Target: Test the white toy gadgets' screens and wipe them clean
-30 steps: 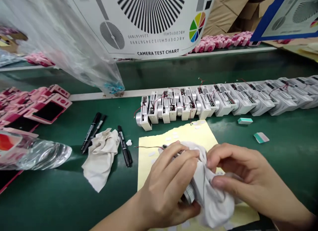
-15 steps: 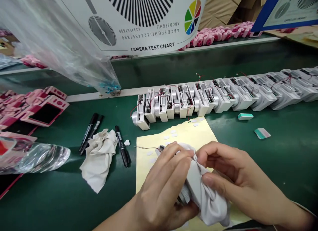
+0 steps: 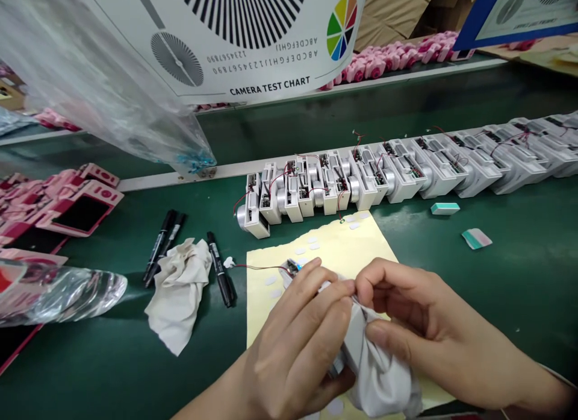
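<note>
My left hand (image 3: pixel 302 341) is closed around a white camera body (image 3: pixel 289 270), which it largely covers; a circuit board and a thin red-and-black wire stick out at its upper left end. A pale grey cloth (image 3: pixel 383 372) drapes over the camera's right side. Pinched between thumb and fingers of my right hand (image 3: pixel 406 329) is a fold of this cloth, pressed against the camera. Beneath both hands lies a yellow paper sheet (image 3: pixel 262 299) dotted with small white stickers.
Several white cameras (image 3: pixel 365 179) with exposed boards stand in a row behind. To the left lie a crumpled cloth (image 3: pixel 178 293), black markers (image 3: pixel 220 269), pink cameras (image 3: pixel 85 209) and a plastic bottle (image 3: pixel 67 290). A test chart (image 3: pixel 253 52) hangs above; a small teal-and-white block (image 3: pixel 445 209) rests right.
My hands stay on the camera and cloth, with the right fingers shifting slightly along the fold. The camera has tilted a little, showing more of its board and wire. The view moved slightly.
</note>
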Demonstrator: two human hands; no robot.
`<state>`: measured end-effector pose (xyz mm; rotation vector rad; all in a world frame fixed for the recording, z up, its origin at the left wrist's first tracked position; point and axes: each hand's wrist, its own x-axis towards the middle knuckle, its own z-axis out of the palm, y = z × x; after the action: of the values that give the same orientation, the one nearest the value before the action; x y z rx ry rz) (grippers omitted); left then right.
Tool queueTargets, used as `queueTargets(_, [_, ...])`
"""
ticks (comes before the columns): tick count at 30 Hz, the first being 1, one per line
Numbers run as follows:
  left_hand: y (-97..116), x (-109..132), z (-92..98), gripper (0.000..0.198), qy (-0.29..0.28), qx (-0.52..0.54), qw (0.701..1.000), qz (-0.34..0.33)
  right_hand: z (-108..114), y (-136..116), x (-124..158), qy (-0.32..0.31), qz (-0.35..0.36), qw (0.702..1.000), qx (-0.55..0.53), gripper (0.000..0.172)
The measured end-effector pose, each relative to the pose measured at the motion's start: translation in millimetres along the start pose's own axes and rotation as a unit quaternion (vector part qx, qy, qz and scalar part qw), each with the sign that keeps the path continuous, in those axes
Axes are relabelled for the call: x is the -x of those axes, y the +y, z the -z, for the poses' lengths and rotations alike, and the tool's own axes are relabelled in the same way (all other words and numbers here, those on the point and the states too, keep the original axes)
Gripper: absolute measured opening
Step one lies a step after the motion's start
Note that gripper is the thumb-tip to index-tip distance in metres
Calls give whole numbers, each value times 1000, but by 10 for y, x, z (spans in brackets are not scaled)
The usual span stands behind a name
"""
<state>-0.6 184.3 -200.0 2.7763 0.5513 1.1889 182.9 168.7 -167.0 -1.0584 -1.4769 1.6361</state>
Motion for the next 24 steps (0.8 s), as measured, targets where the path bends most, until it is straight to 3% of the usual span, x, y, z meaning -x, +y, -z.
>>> queueTargets(5, [-8,3,27,48,2,33,999,25,38,-11,36,-35,-3,999,34,17])
queueTargets(13, [-70,21,-41,34,-12,-39,999,-25,-92,98,-13,75,48,996,6,11])
queueTargets(18, [-31,11,-40,42,22,-14,999,24,-68,102,-20,31,29,999,10,12])
queueTargets(22, [5,3,-39,43,4,-22,1000,5,-58,106,-17,63,40,997,-12,12])
queueTargets(24, [8,-3,-30,43,11,-24,999,21,-53,102,-16,47,36,998,-6,13])
